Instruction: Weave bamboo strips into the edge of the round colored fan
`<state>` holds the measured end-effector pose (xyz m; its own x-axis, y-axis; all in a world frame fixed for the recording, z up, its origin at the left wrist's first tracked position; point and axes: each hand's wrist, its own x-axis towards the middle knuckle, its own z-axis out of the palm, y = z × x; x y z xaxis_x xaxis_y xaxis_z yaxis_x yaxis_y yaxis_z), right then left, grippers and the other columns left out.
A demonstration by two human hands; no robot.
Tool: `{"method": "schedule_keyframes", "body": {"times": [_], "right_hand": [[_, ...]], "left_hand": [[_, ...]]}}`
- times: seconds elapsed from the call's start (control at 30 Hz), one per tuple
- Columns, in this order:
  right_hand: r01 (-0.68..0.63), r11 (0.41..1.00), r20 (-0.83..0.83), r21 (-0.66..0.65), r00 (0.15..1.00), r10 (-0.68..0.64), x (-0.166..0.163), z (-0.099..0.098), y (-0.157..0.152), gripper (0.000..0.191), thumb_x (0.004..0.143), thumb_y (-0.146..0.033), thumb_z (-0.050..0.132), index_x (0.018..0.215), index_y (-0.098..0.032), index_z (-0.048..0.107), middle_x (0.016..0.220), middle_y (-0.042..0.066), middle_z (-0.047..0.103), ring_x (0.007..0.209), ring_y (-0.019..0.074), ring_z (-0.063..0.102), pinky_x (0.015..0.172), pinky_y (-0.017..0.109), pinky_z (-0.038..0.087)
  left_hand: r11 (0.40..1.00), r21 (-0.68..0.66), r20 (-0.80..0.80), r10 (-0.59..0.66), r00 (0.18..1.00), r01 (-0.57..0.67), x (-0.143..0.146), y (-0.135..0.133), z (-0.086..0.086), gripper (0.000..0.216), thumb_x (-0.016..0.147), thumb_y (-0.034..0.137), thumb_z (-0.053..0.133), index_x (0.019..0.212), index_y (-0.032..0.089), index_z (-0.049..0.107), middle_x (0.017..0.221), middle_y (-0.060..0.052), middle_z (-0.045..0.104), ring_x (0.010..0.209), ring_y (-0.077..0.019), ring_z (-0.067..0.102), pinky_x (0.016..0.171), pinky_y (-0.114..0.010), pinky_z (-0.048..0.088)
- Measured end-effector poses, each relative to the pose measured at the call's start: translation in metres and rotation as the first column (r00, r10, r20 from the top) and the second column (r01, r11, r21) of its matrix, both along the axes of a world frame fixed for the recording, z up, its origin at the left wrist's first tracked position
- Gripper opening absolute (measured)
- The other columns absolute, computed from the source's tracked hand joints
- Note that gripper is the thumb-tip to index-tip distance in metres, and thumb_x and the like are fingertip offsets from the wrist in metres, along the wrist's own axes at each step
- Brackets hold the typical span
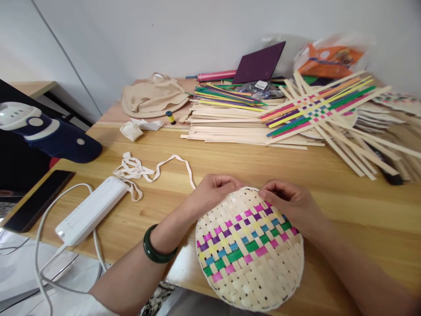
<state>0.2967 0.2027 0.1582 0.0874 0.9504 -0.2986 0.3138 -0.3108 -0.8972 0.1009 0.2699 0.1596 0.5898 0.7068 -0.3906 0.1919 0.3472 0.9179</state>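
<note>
A round woven mat (pixel 250 250) of pale strips, crossed by a diagonal band of pink, purple, blue, green and yellow, lies at the table's near edge. My left hand (pixel 212 191), with a dark green bangle (pixel 157 246) on its wrist, grips the mat's upper left rim with curled fingers. My right hand (pixel 289 202) pinches the upper right rim, its fingers closed on the edge. A white cloth tape (pixel 148 171) trails from under my left hand across the wooden table (pixel 362 206).
A pile of pale and coloured strips (pixel 237 118) and a half-woven piece (pixel 322 109) lie at the back. A white power strip (pixel 92 210) with cable, a dark phone (pixel 36 199), a beige cloth bag (pixel 153 96), a purple board (pixel 259 63) and an orange bag (pixel 329 59) surround them.
</note>
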Motion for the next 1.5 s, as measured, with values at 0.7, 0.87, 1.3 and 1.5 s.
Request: {"method": "schedule_keyframes", "body": {"times": [0.7,0.87,1.3,1.5], "right_hand": [[-0.126,0.989,-0.076,-0.081,0.990,0.120,0.0031,0.0019,0.0009,0.028,0.077,-0.048,0.062,0.073,-0.020,0.061,0.067,-0.001,0.056,0.059,0.0114,0.049,0.050,0.023,0.038],[-0.121,0.989,-0.098,-0.080,0.989,0.113,0.0019,0.0037,0.0003,0.030,0.077,-0.047,0.062,0.069,-0.018,0.059,0.065,-0.001,0.052,0.057,0.0103,0.046,0.048,0.022,0.036],[-0.112,0.993,-0.075,-0.041,0.991,0.109,0.0028,-0.0004,-0.0010,0.033,0.078,-0.050,0.061,0.072,-0.017,0.060,0.066,0.000,0.052,0.057,0.0100,0.045,0.048,0.022,0.036],[-0.118,0.991,-0.050,-0.058,0.992,0.115,0.0030,-0.0005,-0.0005,0.033,0.078,-0.051,0.061,0.072,-0.019,0.060,0.067,0.000,0.054,0.058,0.0104,0.047,0.048,0.021,0.036]], "left_hand": [[0.996,0.088,-0.087,0.003,0.996,0.005,0.0045,-0.0004,-0.0019,0.027,0.076,0.041,0.066,0.078,0.015,0.071,0.071,-0.001,0.065,0.057,-0.0080,0.050,0.052,-0.020,0.038],[0.998,0.043,0.010,-0.042,0.999,0.041,0.0044,-0.0028,0.0022,0.033,0.081,0.043,0.061,0.100,0.018,0.073,0.087,-0.004,0.071,0.071,-0.0122,0.059,0.062,-0.021,0.044],[0.992,-0.119,-0.017,0.045,0.999,-0.047,0.0007,-0.0020,0.0054,0.033,0.077,0.042,0.065,0.091,0.015,0.075,0.081,-0.006,0.073,0.062,-0.0118,0.061,0.057,-0.021,0.045],[0.998,-0.038,0.003,0.050,0.999,-0.050,-0.0004,0.0045,-0.0027,0.038,0.079,0.048,0.062,0.094,0.015,0.074,0.095,-0.008,0.073,0.078,-0.0158,0.065,0.068,-0.024,0.048]]}}
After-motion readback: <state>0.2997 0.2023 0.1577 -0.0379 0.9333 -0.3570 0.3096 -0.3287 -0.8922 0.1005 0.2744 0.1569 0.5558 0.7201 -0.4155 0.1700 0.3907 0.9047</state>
